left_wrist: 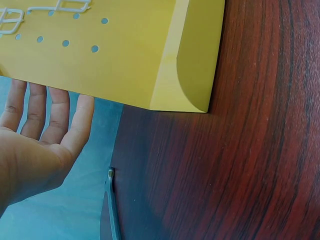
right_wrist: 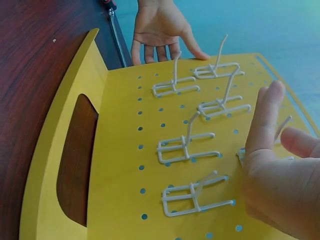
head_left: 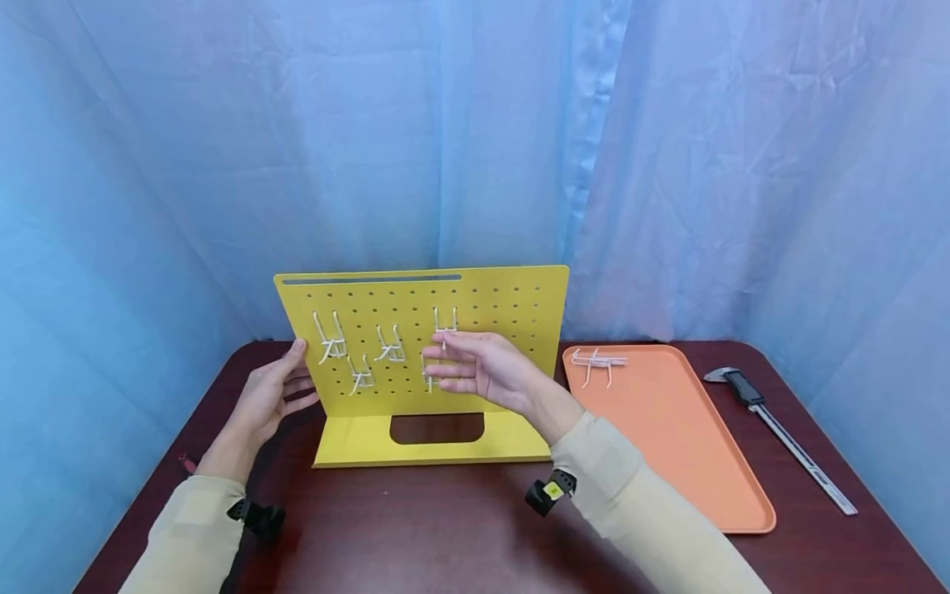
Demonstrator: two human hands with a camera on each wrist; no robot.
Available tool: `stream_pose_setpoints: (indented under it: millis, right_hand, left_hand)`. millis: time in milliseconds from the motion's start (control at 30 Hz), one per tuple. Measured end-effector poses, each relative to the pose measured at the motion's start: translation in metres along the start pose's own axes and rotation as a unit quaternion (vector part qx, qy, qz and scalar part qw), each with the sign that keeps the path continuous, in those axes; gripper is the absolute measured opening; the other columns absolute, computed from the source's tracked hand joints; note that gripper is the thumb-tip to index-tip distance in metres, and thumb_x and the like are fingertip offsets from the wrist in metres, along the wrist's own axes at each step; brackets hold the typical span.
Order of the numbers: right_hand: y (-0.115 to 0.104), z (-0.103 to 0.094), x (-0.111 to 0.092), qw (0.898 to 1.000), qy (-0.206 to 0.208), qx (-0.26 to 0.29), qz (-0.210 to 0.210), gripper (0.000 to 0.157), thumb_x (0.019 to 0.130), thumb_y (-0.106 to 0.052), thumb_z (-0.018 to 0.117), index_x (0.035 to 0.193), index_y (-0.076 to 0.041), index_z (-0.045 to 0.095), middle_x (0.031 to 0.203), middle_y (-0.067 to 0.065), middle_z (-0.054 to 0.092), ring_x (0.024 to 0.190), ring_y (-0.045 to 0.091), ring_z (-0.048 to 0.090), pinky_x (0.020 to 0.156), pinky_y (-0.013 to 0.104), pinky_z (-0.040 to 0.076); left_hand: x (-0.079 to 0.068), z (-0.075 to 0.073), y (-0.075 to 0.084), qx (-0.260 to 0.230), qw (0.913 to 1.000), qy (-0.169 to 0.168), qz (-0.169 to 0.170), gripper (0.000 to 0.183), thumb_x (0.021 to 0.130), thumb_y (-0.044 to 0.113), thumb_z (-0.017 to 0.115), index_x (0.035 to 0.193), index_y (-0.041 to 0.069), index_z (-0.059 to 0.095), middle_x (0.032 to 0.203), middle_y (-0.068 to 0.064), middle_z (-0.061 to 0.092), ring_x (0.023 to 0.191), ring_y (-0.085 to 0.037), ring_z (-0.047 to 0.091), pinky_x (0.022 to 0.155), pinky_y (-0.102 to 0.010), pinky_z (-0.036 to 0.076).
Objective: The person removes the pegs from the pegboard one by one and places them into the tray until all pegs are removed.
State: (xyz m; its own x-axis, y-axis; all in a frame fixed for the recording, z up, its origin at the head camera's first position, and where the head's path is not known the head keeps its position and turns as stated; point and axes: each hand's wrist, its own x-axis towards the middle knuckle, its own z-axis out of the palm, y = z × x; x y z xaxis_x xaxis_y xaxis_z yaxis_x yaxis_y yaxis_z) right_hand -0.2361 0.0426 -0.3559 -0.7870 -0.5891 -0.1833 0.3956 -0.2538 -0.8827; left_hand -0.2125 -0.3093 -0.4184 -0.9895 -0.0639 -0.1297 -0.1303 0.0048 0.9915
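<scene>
A yellow pegboard [head_left: 512, 355] stands tilted on its folded base, with several white double-wire hooks [head_left: 389, 345] on its face. My left hand [head_left: 267, 392] holds the board's left edge, thumb at the front and fingers behind. In the left wrist view, those fingers [left_wrist: 60, 107] disappear behind the edge. My right hand [head_left: 486, 371] is at the upper right hook [head_left: 445, 318], its fingers extended and partly covering it. A prong of that hook shows between thumb and fingers in the right wrist view; whether they touch it I cannot tell. Another hook [right_wrist: 197, 197] sits lower on the board.
An orange tray [head_left: 668, 445] lies right of the board, with white wire hooks [head_left: 599, 361] at its far left corner. Farther right lies a digital caliper [head_left: 787, 437]. A slim tool with a red handle [head_left: 187, 464] is on the dark wooden table at left. Blue curtains hang behind.
</scene>
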Motion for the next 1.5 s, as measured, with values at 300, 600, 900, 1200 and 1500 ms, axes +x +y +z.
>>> stream_pose_setpoints:
  millis: [300,600,900,1200,1500]
  right_hand:
    - [-0.004,0.005,-0.002,1.000,0.006,-0.020,-0.003,0.041,0.107,-0.015,0.055,0.141,0.007,0.050,0.128,0.022,0.065,0.085,0.016,0.074,0.075,0.028,0.060]
    - [-0.006,0.009,-0.005,0.999,0.007,-0.035,-0.001,0.042,0.106,-0.013,0.055,0.144,0.005,0.049,0.119,0.017,0.069,0.079,0.015,0.073,0.071,0.029,0.060]
    - [-0.018,0.019,-0.024,0.997,-0.016,-0.064,-0.037,0.044,0.105,-0.014,0.058,0.145,0.001,0.049,0.105,0.011,0.070,0.074,0.016,0.072,0.066,0.032,0.061]
    - [-0.030,0.008,-0.060,0.962,-0.025,-0.249,-0.108,0.036,0.102,-0.018,0.065,0.136,-0.007,0.059,0.103,0.021,0.071,0.075,0.031,0.072,0.068,0.053,0.061]
    - [-0.038,-0.043,-0.099,0.946,0.038,-0.287,-0.146,0.041,0.103,-0.023,0.063,0.139,-0.004,0.054,0.103,0.021,0.070,0.074,0.034,0.072,0.067,0.055,0.060]
  left_hand:
    - [-0.001,0.000,0.002,0.000,1.0000,0.000,-0.001,0.047,0.096,0.059,0.061,0.124,0.023,0.067,0.106,0.006,0.071,0.099,-0.014,0.068,0.087,-0.036,0.059]
    - [0.001,0.001,0.001,0.009,0.9999,0.005,-0.003,0.049,0.096,0.060,0.060,0.125,0.022,0.067,0.106,0.006,0.071,0.099,-0.014,0.068,0.087,-0.036,0.059]
    - [0.000,0.003,0.004,0.002,1.0000,0.003,-0.009,0.046,0.095,0.060,0.061,0.122,0.022,0.067,0.104,0.006,0.071,0.099,-0.014,0.069,0.087,-0.036,0.059]
    - [-0.002,0.000,0.004,0.005,1.0000,0.004,0.000,0.042,0.096,0.059,0.061,0.118,0.024,0.069,0.104,0.006,0.072,0.098,-0.014,0.069,0.084,-0.035,0.060]
    - [-0.004,0.001,0.005,0.012,0.9999,0.011,0.001,0.044,0.096,0.059,0.060,0.119,0.023,0.069,0.104,0.006,0.071,0.098,-0.014,0.068,0.083,-0.035,0.060]
